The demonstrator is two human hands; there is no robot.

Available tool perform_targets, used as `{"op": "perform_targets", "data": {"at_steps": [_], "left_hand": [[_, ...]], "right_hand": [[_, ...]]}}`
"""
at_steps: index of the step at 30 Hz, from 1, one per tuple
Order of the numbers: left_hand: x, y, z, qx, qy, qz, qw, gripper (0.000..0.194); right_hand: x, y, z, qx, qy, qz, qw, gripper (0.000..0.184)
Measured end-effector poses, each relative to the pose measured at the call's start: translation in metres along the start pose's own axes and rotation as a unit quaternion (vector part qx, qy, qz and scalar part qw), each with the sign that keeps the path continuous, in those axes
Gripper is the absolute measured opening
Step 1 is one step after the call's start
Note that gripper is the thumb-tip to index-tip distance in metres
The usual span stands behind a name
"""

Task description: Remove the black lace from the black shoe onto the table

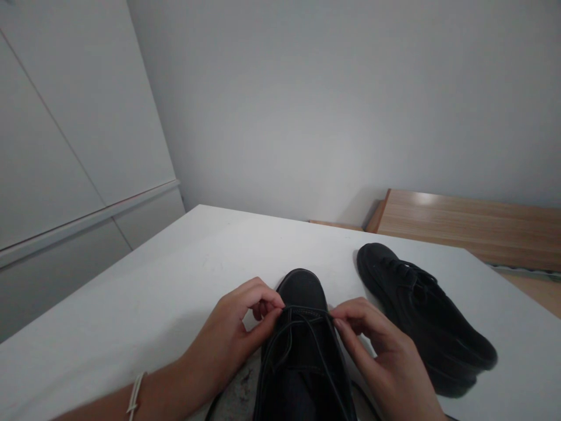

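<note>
Now, at six o'clock on the worktop (228,245), the black shoe (300,287) is set toe to twelve; its lace (305,308) is pinched in both grips, left hand (232,327) at nine, right hand (379,345) at three, apparently to keep it taut.

A black lace-up shoe (304,348) occupies the bottom center between a person's bare left hand (239,327) and bare right hand (379,342); a second black lace-up shoe (421,316) rests lower right on a flat white tabletop (153,275), before a wood-grain board (473,225), a gray wall (298,117) behind.
</note>
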State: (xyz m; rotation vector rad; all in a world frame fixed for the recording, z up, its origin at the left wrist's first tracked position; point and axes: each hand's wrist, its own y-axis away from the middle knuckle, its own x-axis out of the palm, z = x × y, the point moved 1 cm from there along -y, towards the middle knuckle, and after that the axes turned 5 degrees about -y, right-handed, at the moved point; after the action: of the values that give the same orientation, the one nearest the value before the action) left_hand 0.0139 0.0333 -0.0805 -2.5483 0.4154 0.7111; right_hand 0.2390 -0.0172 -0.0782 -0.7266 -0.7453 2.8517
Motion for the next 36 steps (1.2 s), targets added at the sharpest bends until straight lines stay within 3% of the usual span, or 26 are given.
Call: {"op": "perform_targets", "data": {"at_steps": [4, 7, 10, 13, 17, 20, 27, 33, 36], "left_hand": [[-0.002, 0.002, -0.007, 0.047, -0.012, -0.038, 0.998, 0.012], [-0.01, 0.007, -0.018, 0.118, -0.039, -0.076, 0.989, 0.02], [-0.02, 0.013, -0.028, 0.18, -0.075, -0.082, 0.977, 0.029], [-0.024, 0.016, -0.032, 0.209, -0.088, -0.081, 0.971, 0.033], [-0.02, 0.011, -0.025, 0.176, -0.058, -0.067, 0.98, 0.034], [-0.017, 0.006, -0.019, 0.133, -0.031, -0.034, 0.99, 0.032], [-0.011, 0.001, -0.012, 0.025, -0.033, 0.039, 0.998, 0.012], [-0.01, -0.001, -0.007, 0.024, -0.037, 0.043, 0.998, 0.011], [-0.015, -0.002, -0.01, 0.023, -0.037, 0.015, 0.999, 0.014]], "right_hand": [[-0.001, 0.002, 0.006, -0.049, 0.015, -0.019, 0.998, 0.011], [-0.008, 0.007, 0.014, -0.102, 0.028, -0.027, 0.994, 0.016], [-0.017, 0.011, 0.024, -0.163, 0.04, -0.004, 0.986, 0.027], [-0.021, 0.012, 0.028, -0.183, 0.042, 0.025, 0.982, 0.034], [-0.019, 0.008, 0.025, -0.131, 0.033, 0.01, 0.991, 0.027], [-0.018, 0.005, 0.021, -0.122, 0.02, 0.034, 0.992, 0.026], [-0.014, -0.001, 0.007, -0.077, 0.027, 0.032, 0.996, 0.016], [-0.011, -0.005, -0.002, -0.016, 0.017, 0.02, 1.0, 0.012], [-0.014, -0.005, -0.002, -0.011, 0.005, -0.011, 1.0, 0.013]]}}
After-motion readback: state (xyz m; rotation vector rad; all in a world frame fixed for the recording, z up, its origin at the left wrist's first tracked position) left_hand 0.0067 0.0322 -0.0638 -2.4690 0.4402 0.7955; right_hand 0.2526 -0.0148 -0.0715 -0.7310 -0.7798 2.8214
